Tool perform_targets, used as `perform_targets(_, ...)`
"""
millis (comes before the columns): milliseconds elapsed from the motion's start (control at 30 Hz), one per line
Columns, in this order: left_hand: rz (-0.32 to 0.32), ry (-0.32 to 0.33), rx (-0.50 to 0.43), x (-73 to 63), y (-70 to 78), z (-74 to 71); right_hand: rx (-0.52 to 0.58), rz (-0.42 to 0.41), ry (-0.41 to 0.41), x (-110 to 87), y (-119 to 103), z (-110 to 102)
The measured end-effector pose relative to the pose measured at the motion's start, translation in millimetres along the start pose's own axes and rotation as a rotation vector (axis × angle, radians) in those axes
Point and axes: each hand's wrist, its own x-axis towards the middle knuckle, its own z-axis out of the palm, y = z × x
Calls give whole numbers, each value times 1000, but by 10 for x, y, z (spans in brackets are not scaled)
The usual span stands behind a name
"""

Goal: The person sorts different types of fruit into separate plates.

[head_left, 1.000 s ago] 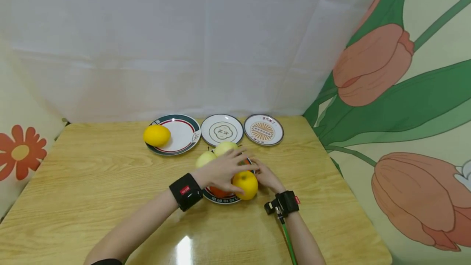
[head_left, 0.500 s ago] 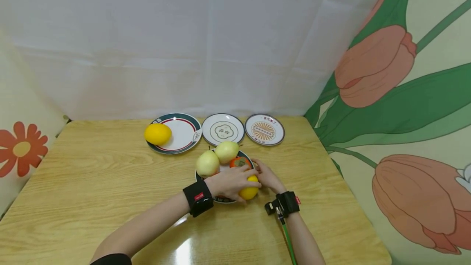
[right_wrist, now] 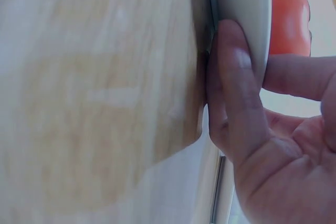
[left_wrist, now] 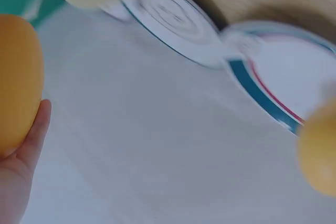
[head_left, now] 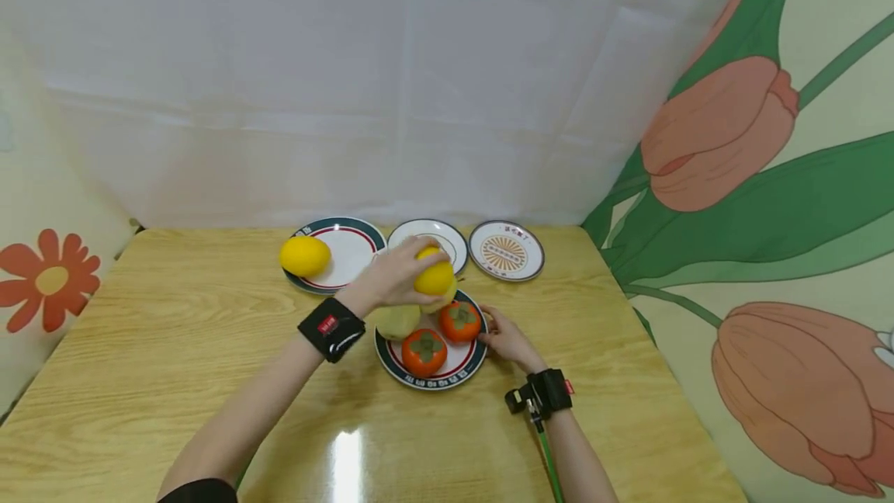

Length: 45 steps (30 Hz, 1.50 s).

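My left hand (head_left: 391, 276) grips a smooth yellow lemon (head_left: 434, 276), raised above the back of the fruit plate (head_left: 457, 361). The left wrist view shows this lemon (left_wrist: 18, 82) at its left edge, against a finger. With my right hand (head_left: 508, 341) I pinch the plate's right rim; in the right wrist view, fingers lie under the plate (right_wrist: 241, 9) and another digit comes over its edge. Two orange persimmons (head_left: 424, 353) lie on the plate. Behind them are two pale yellow-green pears (head_left: 396, 323), partly hidden by my left hand and the lemon.
At the back left, a green-rimmed plate (head_left: 355, 247) bears another yellow fruit (head_left: 305, 256). Beside it stand a white plate (head_left: 457, 243), partly covered by my left hand, and a plate with a sunburst pattern (head_left: 504, 253). A white cloth (head_left: 314, 99) hangs behind the wooden table (head_left: 188, 317).
My left hand has taken the lemon from the plate's right front and lifted it back and leftward, uncovering the persimmons. The right hand stays at the plate's rim.
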Motion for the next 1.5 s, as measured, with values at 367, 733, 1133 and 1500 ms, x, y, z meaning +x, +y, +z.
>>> perform_targets(367, -507, -102, 34, -431, -865, 69, 10, 35, -1, -14, -31, 5)
perform_targets(733, -545, -97, 141, -655, -1025, 319, -3, 36, 10, -11, -9, 22)
perform_targets(1133, -523, -149, 171, -679, -989, 297, 18, 43, 15, -7, 3, 44)
perform_targets(1500, -283, -153, -94, -567, -289, 211, 7, 29, 14, -12, -2, 30)
